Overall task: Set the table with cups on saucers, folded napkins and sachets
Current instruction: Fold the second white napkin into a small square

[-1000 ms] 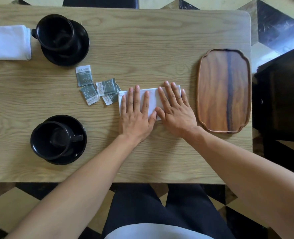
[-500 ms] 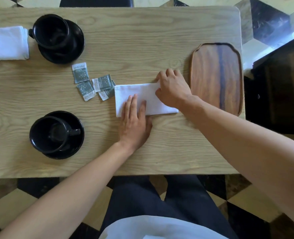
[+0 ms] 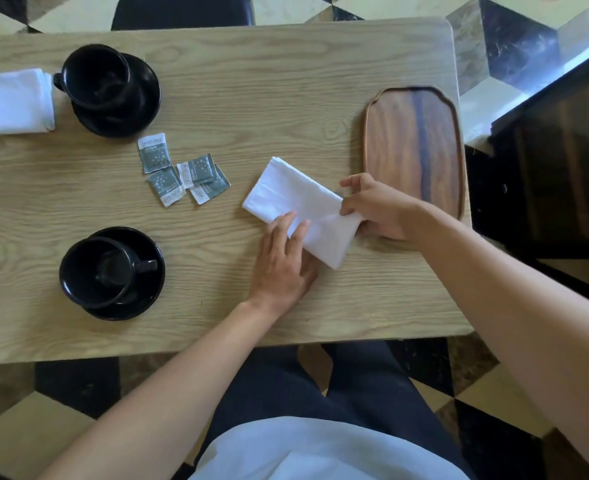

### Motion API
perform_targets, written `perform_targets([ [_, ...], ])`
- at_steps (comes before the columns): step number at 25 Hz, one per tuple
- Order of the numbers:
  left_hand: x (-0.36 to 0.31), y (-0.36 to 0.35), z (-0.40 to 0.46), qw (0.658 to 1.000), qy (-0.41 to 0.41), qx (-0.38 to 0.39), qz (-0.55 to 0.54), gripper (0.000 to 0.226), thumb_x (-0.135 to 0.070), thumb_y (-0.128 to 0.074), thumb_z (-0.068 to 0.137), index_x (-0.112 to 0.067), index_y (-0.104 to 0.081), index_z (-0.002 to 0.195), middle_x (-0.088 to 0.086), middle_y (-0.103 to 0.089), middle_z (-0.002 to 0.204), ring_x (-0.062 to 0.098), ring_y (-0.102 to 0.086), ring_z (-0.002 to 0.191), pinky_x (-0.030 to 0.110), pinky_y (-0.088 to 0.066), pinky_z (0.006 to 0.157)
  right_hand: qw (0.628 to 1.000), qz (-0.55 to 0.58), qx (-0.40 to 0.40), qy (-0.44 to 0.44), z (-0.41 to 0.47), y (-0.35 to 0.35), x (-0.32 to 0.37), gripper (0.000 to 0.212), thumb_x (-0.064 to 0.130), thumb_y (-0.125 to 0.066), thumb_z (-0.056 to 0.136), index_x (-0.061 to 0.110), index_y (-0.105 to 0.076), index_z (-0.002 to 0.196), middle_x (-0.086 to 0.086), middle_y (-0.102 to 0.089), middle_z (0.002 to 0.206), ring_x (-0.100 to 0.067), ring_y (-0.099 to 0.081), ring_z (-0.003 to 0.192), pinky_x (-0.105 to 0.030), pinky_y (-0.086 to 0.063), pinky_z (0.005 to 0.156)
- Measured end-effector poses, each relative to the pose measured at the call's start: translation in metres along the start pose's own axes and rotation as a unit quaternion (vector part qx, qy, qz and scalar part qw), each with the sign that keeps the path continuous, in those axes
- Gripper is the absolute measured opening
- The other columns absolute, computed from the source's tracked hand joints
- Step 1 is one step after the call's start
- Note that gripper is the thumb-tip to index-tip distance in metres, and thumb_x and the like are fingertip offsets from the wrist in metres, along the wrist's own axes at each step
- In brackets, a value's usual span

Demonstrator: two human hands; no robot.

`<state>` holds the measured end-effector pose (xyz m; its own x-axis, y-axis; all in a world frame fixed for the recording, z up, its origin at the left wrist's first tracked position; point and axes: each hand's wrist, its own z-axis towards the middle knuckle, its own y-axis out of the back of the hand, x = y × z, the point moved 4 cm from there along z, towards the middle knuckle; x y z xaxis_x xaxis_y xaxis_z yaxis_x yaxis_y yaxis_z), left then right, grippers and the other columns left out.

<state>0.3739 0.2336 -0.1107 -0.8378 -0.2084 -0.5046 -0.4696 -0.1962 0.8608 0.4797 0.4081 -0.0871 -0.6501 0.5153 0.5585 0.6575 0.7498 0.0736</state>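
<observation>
Two hands on napkin (image 3: 296, 202), left (image 3: 281, 261) flat, right (image 3: 379, 209) pinching

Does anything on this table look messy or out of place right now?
Yes: four sachets lie in a loose, partly overlapping heap mid-table, beside neither cup. The napkin being folded lies askew.

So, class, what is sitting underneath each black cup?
Each black cup stands on a black saucer; only the saucers' rims show. Whatever lies beneath the cups' bases is covered.
</observation>
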Motion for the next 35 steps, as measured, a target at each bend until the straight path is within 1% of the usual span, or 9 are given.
perform_targets([
  [6,0.008,0.02,-0.012,0.996,-0.034,-0.036,-0.075,0.021,0.005,-0.071,0.08,-0.003,-0.074,0.099,0.011,-0.069,0.102,0.034,-0.063,0.093,0.038,-0.049,0.087,0.983,0.173,0.066,-0.003,-0.025,-0.005,-0.063,0.041,-0.004,-0.047,0.092,0.026,-0.065,0.113,-0.007,-0.068,0.105,-0.02,-0.069,0.079,-0.036,-0.058,0.066],
  [10,0.02,0.035,-0.023,0.995,-0.004,-0.008,-0.1,0.023,0.011,-0.072,0.082,-0.001,-0.074,0.101,0.014,-0.069,0.104,0.033,-0.065,0.095,0.03,-0.046,0.092,0.993,-0.013,0.029,0.115,-0.035,-0.005,-0.085,0.057,-0.008,-0.031,0.09,0.025,-0.066,0.121,-0.006,-0.073,0.099,-0.016,-0.069,0.077,-0.033,-0.054,0.07],
  [12,0.023,0.041,-0.027,0.996,-0.004,-0.012,-0.091,0.021,0.01,-0.073,0.082,0.0,-0.074,0.1,0.015,-0.069,0.104,0.033,-0.065,0.095,0.031,-0.047,0.092,0.943,-0.227,-0.032,0.241,-0.04,-0.005,-0.082,0.071,-0.016,-0.035,0.081,0.027,-0.058,0.132,-0.001,-0.063,0.109,-0.011,-0.064,0.086,-0.028,-0.051,0.08],
  [14,0.025,0.045,-0.031,0.996,-0.003,-0.019,-0.088,0.02,0.009,-0.073,0.082,0.0,-0.074,0.1,0.015,-0.069,0.105,0.032,-0.065,0.096,0.031,-0.047,0.092,0.831,-0.414,-0.097,0.358,-0.044,-0.012,-0.078,0.076,-0.014,-0.049,0.077,0.026,-0.052,0.141,-0.001,-0.05,0.118,-0.016,-0.052,0.101,-0.025,-0.045,0.092],
  [16,0.029,0.048,-0.035,0.993,0.026,-0.033,-0.112,0.017,0.004,-0.072,0.086,-0.002,-0.074,0.101,0.012,-0.071,0.106,0.029,-0.066,0.099,0.032,-0.05,0.092,0.767,-0.476,-0.131,0.411,-0.044,-0.02,-0.075,0.073,-0.004,-0.064,0.077,0.021,-0.051,0.144,-0.007,-0.047,0.129,-0.023,-0.047,0.107,-0.029,-0.039,0.1],
  [20,0.038,0.051,-0.038,0.976,0.108,-0.069,-0.177,0.015,-0.007,-0.072,0.091,-0.006,-0.073,0.105,0.005,-0.073,0.105,0.02,-0.068,0.098,0.03,-0.053,0.084,0.763,-0.481,-0.071,0.426,-0.037,-0.036,-0.069,0.07,0.014,-0.079,0.076,0.018,-0.055,0.142,-0.011,-0.045,0.146,-0.028,-0.051,0.111,-0.038,-0.045,0.102],
  [24,0.038,0.048,-0.04,0.971,0.13,-0.055,-0.191,0.014,-0.005,-0.067,0.094,-0.007,-0.07,0.107,0.002,-0.07,0.105,0.021,-0.066,0.093,0.031,-0.053,0.073,0.744,-0.436,-0.059,0.503,-0.042,-0.045,-0.057,0.025,0.004,-0.058,0.092,0.003,-0.072,0.113,-0.012,-0.064,0.124,-0.032,-0.06,0.099,-0.041,-0.052,0.088],
  [31,0.046,0.042,-0.041,0.983,0.108,-0.021,-0.144,0.014,-0.009,-0.06,0.099,-0.007,-0.069,0.11,0.004,-0.069,0.104,0.021,-0.061,0.095,0.026,-0.042,0.077,0.836,-0.372,-0.074,0.395,-0.037,-0.046,-0.06,0.02,0.007,-0.062,0.093,0.009,-0.069,0.111,0.0,-0.066,0.107,-0.019,-0.059,0.076,-0.041,-0.053,0.072],
  [35,0.049,0.042,-0.033,0.978,0.144,-0.022,-0.147,0.014,-0.016,-0.061,0.098,-0.029,-0.059,0.1,-0.027,-0.054,0.081,0.003,-0.043,0.072,0.015,-0.028,0.065,0.861,-0.351,-0.105,0.354,-0.031,-0.05,-0.051,0.009,0.024,-0.064,0.091,0.019,-0.061,0.097,0.019,-0.05,0.08,-0.012,-0.055,0.062,-0.037,-0.05,0.063],
])
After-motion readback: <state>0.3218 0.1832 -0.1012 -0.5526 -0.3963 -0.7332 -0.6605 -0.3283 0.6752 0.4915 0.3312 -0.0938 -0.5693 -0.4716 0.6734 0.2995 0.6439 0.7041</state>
